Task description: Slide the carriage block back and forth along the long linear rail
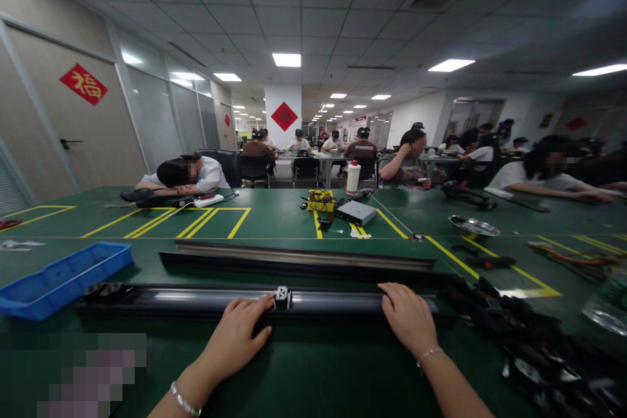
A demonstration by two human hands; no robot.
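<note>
A long black rail [333,301] with a shiny channel lies across the green table in front of me. On it sits a small black-and-white part [281,297]. My left hand [240,330] rests on the rail's near edge, its fingertips touching the left side of that part, fingers stretched out. Farther right, my right hand [409,317] lies over the rail with its fingers extended, holding nothing that I can see. At the rail's left end are several small dark parts [104,290].
Behind the rail lies a second long rail [294,258]. A blue tray [68,277] stands left, a heap of black parts [533,346] right. Farther back are a metal bowl [474,226], a grey box [356,213] and a white bottle [352,178]. Several people sit around.
</note>
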